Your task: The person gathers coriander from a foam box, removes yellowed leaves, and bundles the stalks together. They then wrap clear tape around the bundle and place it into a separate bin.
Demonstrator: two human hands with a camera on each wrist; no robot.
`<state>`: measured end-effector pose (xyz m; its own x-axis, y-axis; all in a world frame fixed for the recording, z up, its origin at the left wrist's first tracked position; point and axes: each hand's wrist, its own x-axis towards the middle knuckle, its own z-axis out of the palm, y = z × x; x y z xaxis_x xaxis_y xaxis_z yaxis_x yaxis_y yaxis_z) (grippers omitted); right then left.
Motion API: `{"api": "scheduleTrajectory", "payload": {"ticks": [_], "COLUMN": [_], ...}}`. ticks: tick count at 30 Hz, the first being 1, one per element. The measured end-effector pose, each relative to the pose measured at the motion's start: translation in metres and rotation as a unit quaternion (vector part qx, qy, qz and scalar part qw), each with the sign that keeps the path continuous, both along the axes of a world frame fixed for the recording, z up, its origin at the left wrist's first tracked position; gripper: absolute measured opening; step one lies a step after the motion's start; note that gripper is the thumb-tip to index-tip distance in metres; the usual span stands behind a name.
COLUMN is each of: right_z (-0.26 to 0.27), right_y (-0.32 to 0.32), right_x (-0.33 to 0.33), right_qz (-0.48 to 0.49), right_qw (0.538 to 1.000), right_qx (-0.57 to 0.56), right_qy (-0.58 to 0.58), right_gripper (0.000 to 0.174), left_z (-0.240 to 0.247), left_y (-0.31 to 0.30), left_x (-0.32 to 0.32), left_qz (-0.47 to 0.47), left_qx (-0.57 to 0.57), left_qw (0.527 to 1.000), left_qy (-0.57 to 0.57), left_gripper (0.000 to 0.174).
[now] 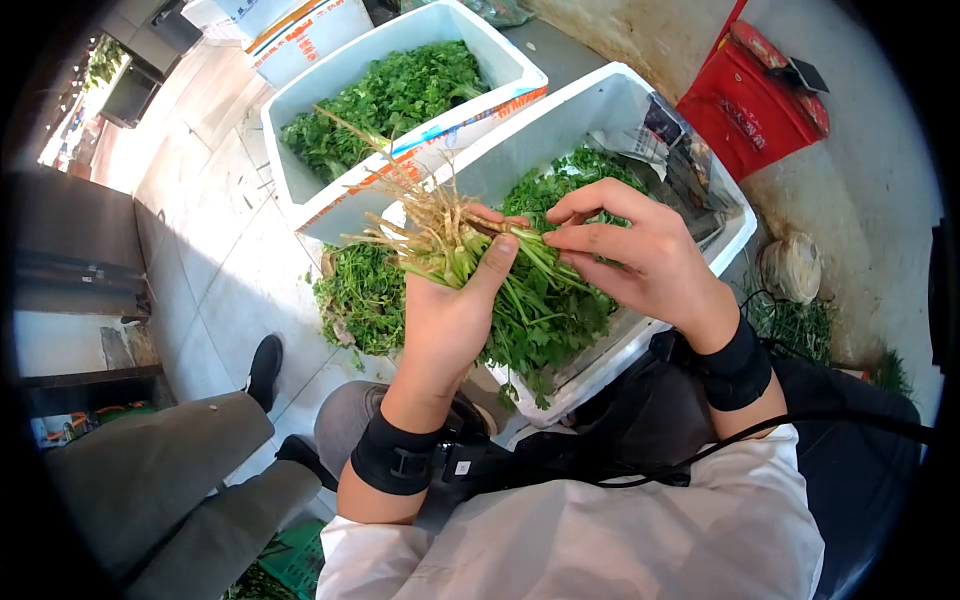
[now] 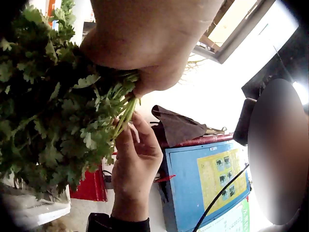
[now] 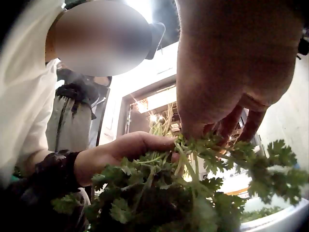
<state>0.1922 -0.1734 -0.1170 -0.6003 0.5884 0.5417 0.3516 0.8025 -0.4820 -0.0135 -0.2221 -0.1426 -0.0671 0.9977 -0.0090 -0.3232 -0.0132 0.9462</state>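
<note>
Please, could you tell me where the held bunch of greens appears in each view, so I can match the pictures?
Head: the bunch is near the centre, roots to the upper left, leaves below.
Left wrist: its leaves fill much of the left side.
Right wrist: its leaves spread across the lower middle.
Shared landmark: the left hand, gripping the bunch.

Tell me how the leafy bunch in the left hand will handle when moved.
The leafy bunch likely flops at its leaf end, which hangs past the left hand. Its slender stems may bend or snap easily. The thin, splayed roots might snag or tangle.
</note>
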Motion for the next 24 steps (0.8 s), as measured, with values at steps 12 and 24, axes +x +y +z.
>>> {"api": "scheduleTrajectory", "payload": {"ticks": [12, 24], "right_z": [0.0001, -0.0012], "right_y": [-0.0018, 0.0002], "right_x": [-0.0026, -0.0012], "right_qz": [-0.024, 0.001], "right_qw": [0.999, 0.999], "right_qx": [0.039, 0.046], "right_qy": [0.020, -0.012], "right_gripper": [0.023, 0.018], "left_z": [-0.0008, 0.0000], "left_y": [-0.0016, -0.0023], "left_x": [0.0012, 0.0020], "left_qz": [-0.018, -0.006], "left_qx": [0.004, 0.066], "left_qw": [1.000, 0.978], "left_qy": [0.011, 0.199], "left_gripper": [0.024, 0.018]}}
